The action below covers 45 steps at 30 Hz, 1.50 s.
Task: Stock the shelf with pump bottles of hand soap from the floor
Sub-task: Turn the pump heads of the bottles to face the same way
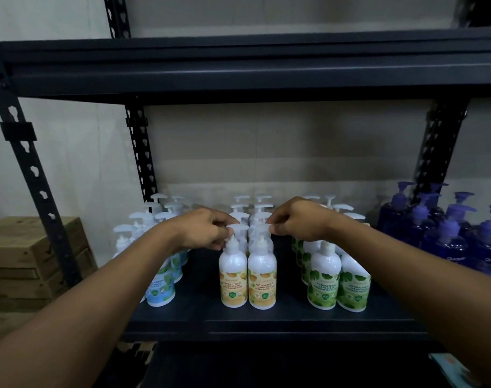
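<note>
Two white pump bottles with yellow labels stand side by side at the front of the middle row on the dark shelf (266, 320). My left hand (208, 231) pinches the pump head of the left yellow-label bottle (233, 278). My right hand (297, 219) pinches the pump head of the right yellow-label bottle (262, 281). More white pump bottles stand in rows behind them, partly hidden by my hands.
Blue-label bottles (160, 287) stand in rows to the left, green-label bottles (336, 284) to the right, and purple bottles (446, 233) at the far right. A shelf board (252, 68) hangs overhead. Cardboard boxes (28, 256) are stacked left of the shelf upright (34, 175).
</note>
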Each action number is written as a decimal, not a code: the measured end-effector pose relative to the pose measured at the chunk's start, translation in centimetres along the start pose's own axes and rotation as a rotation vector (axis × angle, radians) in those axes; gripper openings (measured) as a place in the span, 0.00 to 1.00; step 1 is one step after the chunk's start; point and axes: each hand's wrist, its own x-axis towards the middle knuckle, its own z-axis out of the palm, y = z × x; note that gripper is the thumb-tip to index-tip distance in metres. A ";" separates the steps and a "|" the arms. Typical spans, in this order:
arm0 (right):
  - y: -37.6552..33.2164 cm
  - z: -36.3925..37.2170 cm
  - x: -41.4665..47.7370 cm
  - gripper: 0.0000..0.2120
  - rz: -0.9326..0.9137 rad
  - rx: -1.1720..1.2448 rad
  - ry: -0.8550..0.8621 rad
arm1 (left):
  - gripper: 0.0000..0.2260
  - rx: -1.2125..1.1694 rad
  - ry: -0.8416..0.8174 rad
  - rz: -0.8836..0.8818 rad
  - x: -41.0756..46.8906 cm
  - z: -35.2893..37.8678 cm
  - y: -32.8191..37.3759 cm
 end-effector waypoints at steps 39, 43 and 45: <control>2.1 -2.3 3.2 0.09 0.095 0.031 0.174 | 0.04 0.159 0.364 0.081 4.4 -0.3 0.8; 3.6 -6.0 1.7 0.08 0.099 0.114 0.251 | 0.03 0.160 0.445 0.156 4.1 -0.2 3.5; 4.7 -7.8 0.5 0.07 0.104 0.172 0.265 | 0.04 0.133 0.452 0.217 3.9 0.2 5.6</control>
